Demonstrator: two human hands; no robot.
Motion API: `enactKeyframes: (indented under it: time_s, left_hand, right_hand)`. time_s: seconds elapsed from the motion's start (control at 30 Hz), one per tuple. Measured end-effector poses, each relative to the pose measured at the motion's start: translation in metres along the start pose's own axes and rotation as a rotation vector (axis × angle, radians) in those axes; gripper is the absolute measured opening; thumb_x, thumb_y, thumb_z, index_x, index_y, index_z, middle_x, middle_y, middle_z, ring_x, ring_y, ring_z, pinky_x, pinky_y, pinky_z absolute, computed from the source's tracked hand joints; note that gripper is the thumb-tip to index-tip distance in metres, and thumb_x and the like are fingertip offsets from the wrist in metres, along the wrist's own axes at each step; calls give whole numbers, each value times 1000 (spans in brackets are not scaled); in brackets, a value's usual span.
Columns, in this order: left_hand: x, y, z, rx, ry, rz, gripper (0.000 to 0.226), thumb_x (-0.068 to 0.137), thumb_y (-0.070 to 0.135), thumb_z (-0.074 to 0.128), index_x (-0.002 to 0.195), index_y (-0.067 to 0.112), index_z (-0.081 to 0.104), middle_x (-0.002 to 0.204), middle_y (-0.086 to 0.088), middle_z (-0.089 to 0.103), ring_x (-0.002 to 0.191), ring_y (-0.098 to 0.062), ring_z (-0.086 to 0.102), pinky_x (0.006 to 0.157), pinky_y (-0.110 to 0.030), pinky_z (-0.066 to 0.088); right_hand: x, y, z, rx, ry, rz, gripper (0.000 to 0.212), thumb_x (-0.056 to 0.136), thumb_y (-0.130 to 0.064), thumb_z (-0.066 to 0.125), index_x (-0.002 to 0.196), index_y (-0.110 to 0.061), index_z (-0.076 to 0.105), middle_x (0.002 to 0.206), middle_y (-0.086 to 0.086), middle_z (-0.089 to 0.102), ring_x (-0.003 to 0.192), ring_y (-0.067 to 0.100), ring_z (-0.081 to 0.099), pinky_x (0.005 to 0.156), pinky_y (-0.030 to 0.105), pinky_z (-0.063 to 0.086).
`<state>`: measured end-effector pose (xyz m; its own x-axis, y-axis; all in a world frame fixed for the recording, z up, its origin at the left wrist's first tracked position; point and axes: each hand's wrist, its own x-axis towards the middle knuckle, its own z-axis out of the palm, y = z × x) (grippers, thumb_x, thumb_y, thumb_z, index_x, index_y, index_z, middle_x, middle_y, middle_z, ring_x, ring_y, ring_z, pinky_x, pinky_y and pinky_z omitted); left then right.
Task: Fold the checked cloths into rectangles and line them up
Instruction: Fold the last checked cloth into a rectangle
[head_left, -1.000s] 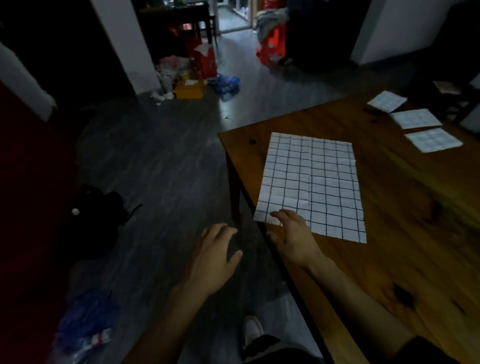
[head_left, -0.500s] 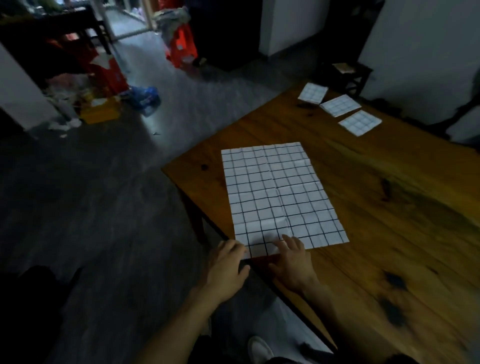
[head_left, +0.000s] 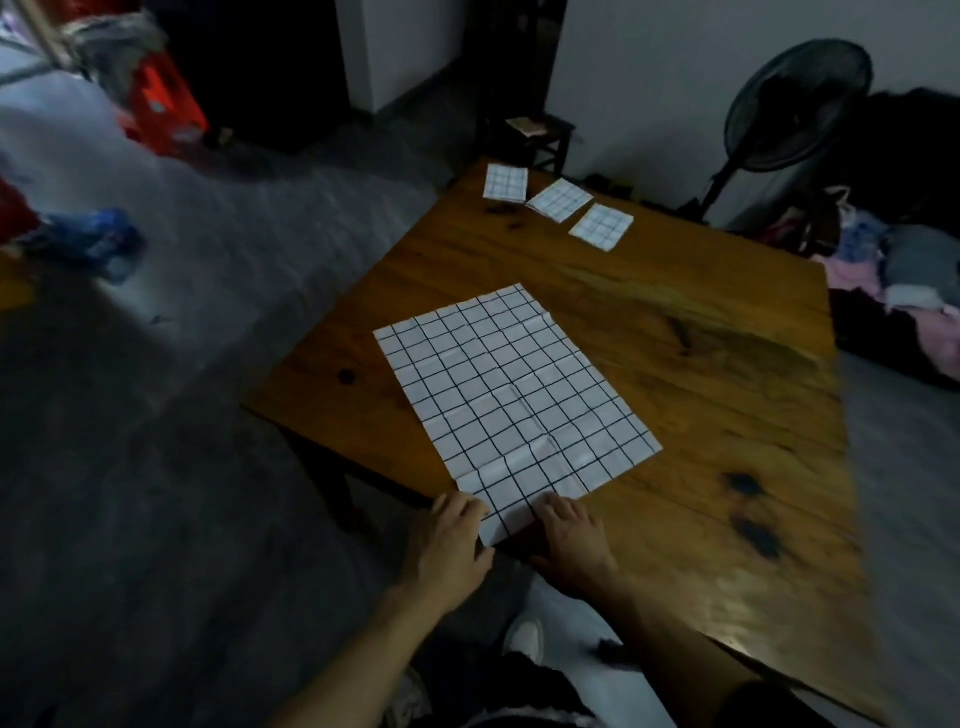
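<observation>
Four checked cloths are seen on the wooden table (head_left: 701, 415): one open cloth (head_left: 514, 395) spread flat at frame centre, and three folded cloths (head_left: 558, 200) lined up at the table's far corner, upper centre. Two hands are counted — the left hand (head_left: 449, 545) and the right hand (head_left: 574, 540) — both laid with relaxed fingers on the open cloth's nearest corner, nothing gripped. One standing fan (head_left: 795, 104) is seen at upper right. No writing can be read.

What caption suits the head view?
Both hands at unfolded checked cloth's near edge; three folded cloths behind.
</observation>
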<state>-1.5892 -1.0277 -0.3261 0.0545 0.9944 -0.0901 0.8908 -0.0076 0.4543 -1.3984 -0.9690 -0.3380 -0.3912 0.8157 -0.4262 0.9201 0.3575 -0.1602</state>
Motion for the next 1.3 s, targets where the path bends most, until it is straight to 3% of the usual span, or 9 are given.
enactKeyframes:
  time_s: [0.3, 0.4, 0.47, 0.57, 0.7, 0.87, 1.07, 1.2, 1.3]
  left_hand:
    - [15, -2, 20, 222, -171, 40, 67, 80, 36, 72, 137, 25, 37, 145, 3, 33, 135, -21, 30, 108, -39, 30]
    - [19, -11, 22, 226, -152, 21, 58, 76, 25, 72, 128, 24, 47, 134, 3, 43, 125, -22, 41, 99, -38, 37]
    - [21, -18, 23, 210, -100, 35, 46, 69, 16, 76, 111, 23, 58, 118, 4, 55, 109, -21, 54, 85, -36, 46]
    - [23, -28, 19, 222, -43, 48, 31, 62, 15, 81, 86, 23, 63, 92, 5, 61, 84, -18, 58, 69, -33, 50]
    - [24, -33, -2, 140, 41, 18, 23, 67, 15, 76, 74, 25, 56, 79, 8, 58, 75, -16, 55, 64, -32, 46]
    - [25, -48, -36, -49, 146, -2, 18, 81, 17, 69, 78, 26, 53, 79, 12, 53, 76, -9, 49, 69, -27, 44]
    - [28, -67, -74, -203, 188, -41, 13, 84, 14, 68, 82, 23, 58, 85, 12, 55, 86, -7, 54, 71, -28, 52]
    - [31, -79, -96, -197, 239, -14, 17, 83, 14, 68, 82, 26, 56, 83, 14, 54, 83, -4, 52, 69, -29, 51]
    - [30, -90, -111, -193, 290, 18, 16, 84, 15, 66, 84, 27, 57, 84, 13, 55, 83, -5, 53, 68, -33, 53]
  right_hand:
    - [2, -10, 1, 120, 22, -51, 68, 86, -45, 60, 145, -24, 34, 151, -2, 35, 138, 23, 32, 110, 39, 30]
    - [1, -10, 0, 194, 37, -110, 65, 83, -54, 49, 142, -26, 39, 145, -3, 44, 133, 21, 40, 109, 37, 33]
    - [1, -9, 0, 217, 61, -121, 72, 78, -61, 39, 141, -26, 41, 143, -2, 46, 131, 20, 41, 109, 37, 34]
    - [5, -3, 2, 208, 101, -104, 68, 81, -58, 48, 142, -28, 40, 144, -3, 44, 131, 20, 41, 108, 38, 37]
    - [13, 0, -4, 159, 128, -98, 68, 85, -51, 61, 145, -31, 35, 150, -3, 38, 138, 20, 33, 111, 39, 30]
    - [21, 4, -23, 124, 190, -73, 57, 87, -37, 60, 141, -30, 42, 148, -1, 40, 138, 21, 33, 112, 40, 26]
    - [25, 6, -44, 117, 308, 56, 35, 93, -22, 55, 128, -27, 55, 129, -2, 57, 123, 17, 48, 105, 36, 35]
    - [25, 1, -56, 62, 400, 34, 15, 95, -18, 53, 103, -26, 63, 103, -4, 65, 97, 14, 59, 90, 35, 44]
    - [23, -7, -72, 70, 501, 13, 12, 94, -16, 57, 93, -24, 65, 92, -5, 64, 81, 9, 57, 79, 32, 47]
